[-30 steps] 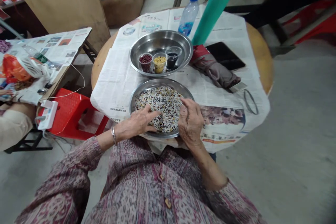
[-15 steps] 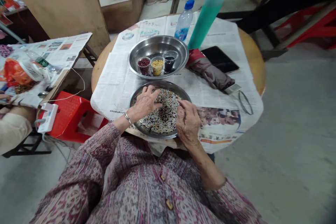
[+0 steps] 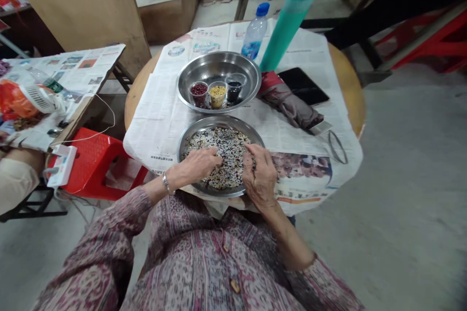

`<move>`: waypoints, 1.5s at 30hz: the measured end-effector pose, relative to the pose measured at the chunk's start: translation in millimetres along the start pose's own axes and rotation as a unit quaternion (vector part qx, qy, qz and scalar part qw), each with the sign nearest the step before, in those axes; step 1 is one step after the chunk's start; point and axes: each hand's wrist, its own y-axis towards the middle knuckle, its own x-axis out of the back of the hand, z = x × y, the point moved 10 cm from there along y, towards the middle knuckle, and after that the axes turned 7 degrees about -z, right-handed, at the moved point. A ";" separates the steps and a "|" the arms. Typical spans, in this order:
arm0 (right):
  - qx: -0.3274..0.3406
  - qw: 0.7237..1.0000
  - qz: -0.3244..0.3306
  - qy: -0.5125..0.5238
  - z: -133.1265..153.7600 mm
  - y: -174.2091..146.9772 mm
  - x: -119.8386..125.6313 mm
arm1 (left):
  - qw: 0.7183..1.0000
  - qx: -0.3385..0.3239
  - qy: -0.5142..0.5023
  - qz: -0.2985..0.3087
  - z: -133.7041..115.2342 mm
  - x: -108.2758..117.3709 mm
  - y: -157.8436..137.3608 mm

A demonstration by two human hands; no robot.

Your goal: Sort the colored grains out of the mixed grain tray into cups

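Lower in the frame than half a second ago, our left hand (image 3: 199, 163) now has its fingers bunched over the mixed grains (image 3: 233, 148), no longer splayed; we cannot tell whether it pinches any. Our right hand (image 3: 260, 175) stays curled at the right side of the near steel dish (image 3: 251, 132), and we cannot tell whether its fingers grip anything. We see the grains spread across that dish, just below the centre of the frame. Higher up on the newspaper-covered worktop (image 3: 353, 92), a steel basin (image 3: 189, 70) holds three small cups (image 3: 217, 98) of dark red, yellow and black contents.
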 end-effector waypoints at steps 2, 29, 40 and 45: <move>0.010 0.999 0.032 -0.017 1.6 3.0 -5.7 | 0.999 0.028 0.015 -0.016 10.1 8.0 -19.3; 0.131 0.918 0.373 0.008 42.1 -15.8 -53.4 | 0.990 0.013 -0.079 -0.114 3.8 15.4 -47.7; 0.218 0.843 0.487 -0.068 52.8 -46.8 -74.0 | 0.945 -0.039 -0.085 -0.313 23.3 24.7 -68.1; 0.191 0.900 0.364 -0.144 36.3 -3.6 -87.5 | 0.940 -0.026 -0.116 -0.319 30.2 21.5 -72.4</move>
